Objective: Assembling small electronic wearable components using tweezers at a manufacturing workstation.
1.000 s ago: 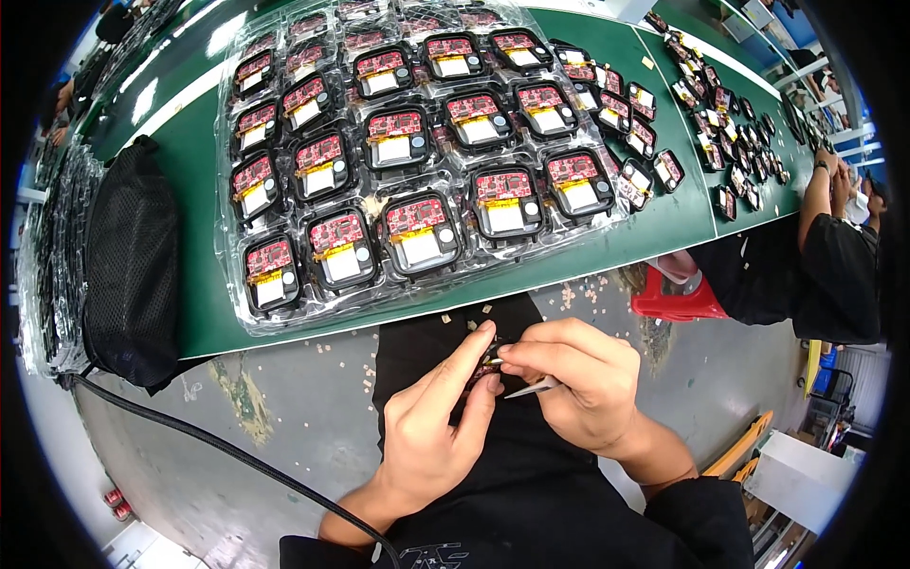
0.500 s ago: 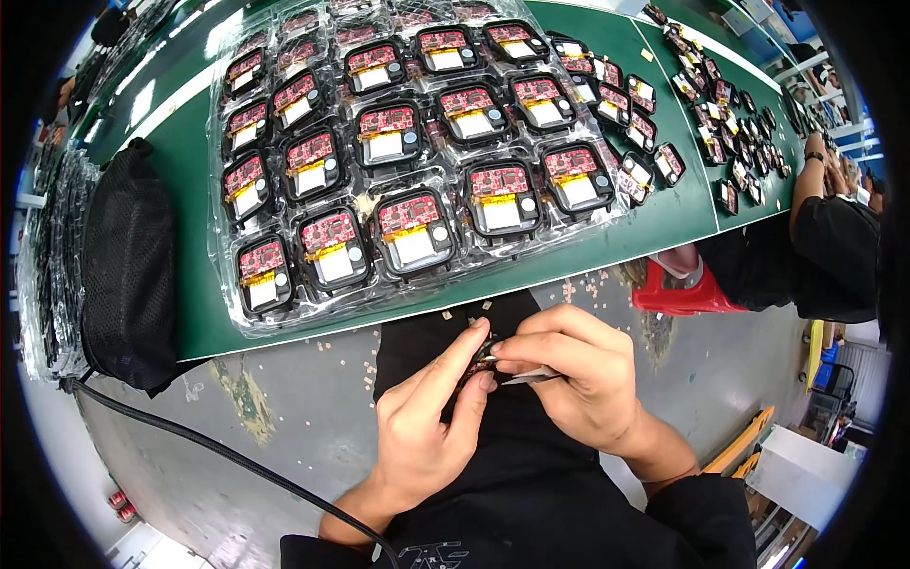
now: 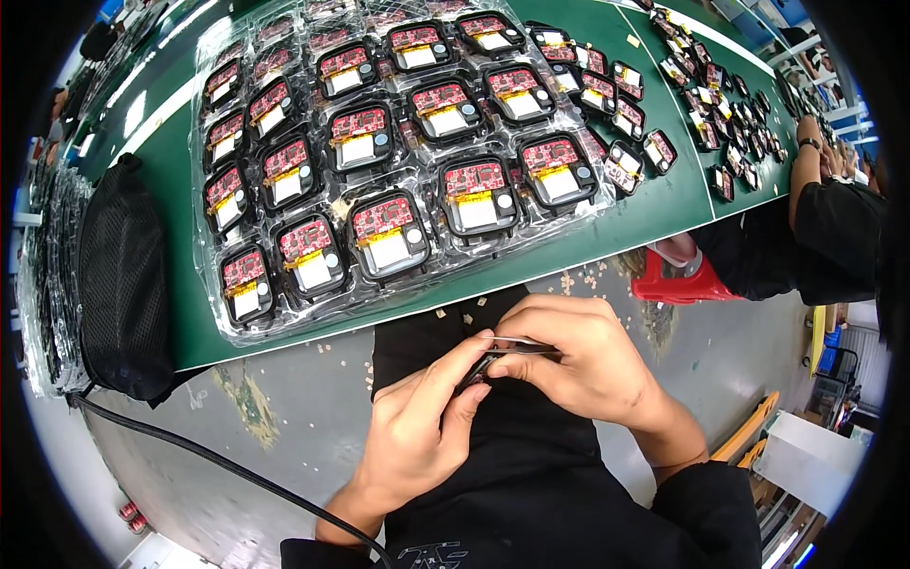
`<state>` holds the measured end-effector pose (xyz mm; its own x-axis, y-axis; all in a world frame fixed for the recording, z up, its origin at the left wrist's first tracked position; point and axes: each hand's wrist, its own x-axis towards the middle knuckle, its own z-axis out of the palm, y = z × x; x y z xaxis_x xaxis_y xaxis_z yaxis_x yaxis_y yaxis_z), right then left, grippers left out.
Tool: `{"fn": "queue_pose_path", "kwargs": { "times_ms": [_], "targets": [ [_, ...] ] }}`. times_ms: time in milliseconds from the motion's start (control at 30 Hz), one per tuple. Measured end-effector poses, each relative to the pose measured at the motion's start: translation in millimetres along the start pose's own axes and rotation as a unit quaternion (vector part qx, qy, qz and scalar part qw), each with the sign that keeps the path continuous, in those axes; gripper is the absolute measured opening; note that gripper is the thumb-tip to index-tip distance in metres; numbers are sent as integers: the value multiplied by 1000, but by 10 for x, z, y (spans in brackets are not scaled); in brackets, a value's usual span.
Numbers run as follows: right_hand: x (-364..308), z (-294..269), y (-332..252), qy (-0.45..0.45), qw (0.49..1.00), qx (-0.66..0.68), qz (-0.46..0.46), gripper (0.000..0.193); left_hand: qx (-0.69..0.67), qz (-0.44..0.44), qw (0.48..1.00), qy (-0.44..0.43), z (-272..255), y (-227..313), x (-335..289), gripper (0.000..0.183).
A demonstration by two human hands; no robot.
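Over my lap, just off the table's front edge, my left hand [image 3: 417,427] pinches a small dark device case [image 3: 474,373] between thumb and fingers. Most of the case is hidden by the fingers. My right hand [image 3: 597,365] closes on thin metal tweezers [image 3: 519,342], whose tips reach toward my left fingertips above the case. On the table lies a clear plastic tray [image 3: 365,302] with rows of black-rimmed device cases [image 3: 389,232], each showing a red circuit board, a yellow strip and a white block.
Loose cases [image 3: 626,119] lie right of the tray on the green table [image 3: 654,213], with more [image 3: 725,119] farther right. A black mesh bag [image 3: 123,284] sits left, a black cable [image 3: 218,453] below it. Another person's arm [image 3: 809,156] and a red stool [image 3: 678,280] are right.
My right hand has turned, and the tweezers now lie above the case, pointing toward my left fingertips, instead of below. The table view has shifted slightly left; my left hand keeps its pinch.
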<state>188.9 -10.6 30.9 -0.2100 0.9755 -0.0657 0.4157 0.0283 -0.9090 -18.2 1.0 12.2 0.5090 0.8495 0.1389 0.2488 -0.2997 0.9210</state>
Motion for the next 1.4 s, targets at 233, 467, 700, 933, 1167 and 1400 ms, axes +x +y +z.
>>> {"fn": "queue_pose_path", "kwargs": {
  "times_ms": [233, 467, 700, 933, 1167, 1400],
  "targets": [
    [-83, 184, 35, 53, 993, -98, -36, 29, 11, 6, 1000, 2, 38, -5, 36, 40],
    [-112, 104, 13, 65, 995, 4, -72, 25, 29, 2, 999, 18, 42, 8, 40, 43],
    [-206, 115, -38, 138, 981, -104, -87, 41, 77, 71, 994, 35, 197, 123, 95, 52],
    [-23, -435, -221, 197, 969, -96, -116, 25, -190, -29, 981, 9, 93, 225, -55, 71],
    [543, -1213, -118, 389, 910, -143, -7, 14, -192, -24, 981, 8, 189, 146, -132, 66],
    [1228, -1820, 393, 341, 859, -382, 22, 41, -145, -40, 988, -31, 176, 145, -122, 62]
  ]
}}
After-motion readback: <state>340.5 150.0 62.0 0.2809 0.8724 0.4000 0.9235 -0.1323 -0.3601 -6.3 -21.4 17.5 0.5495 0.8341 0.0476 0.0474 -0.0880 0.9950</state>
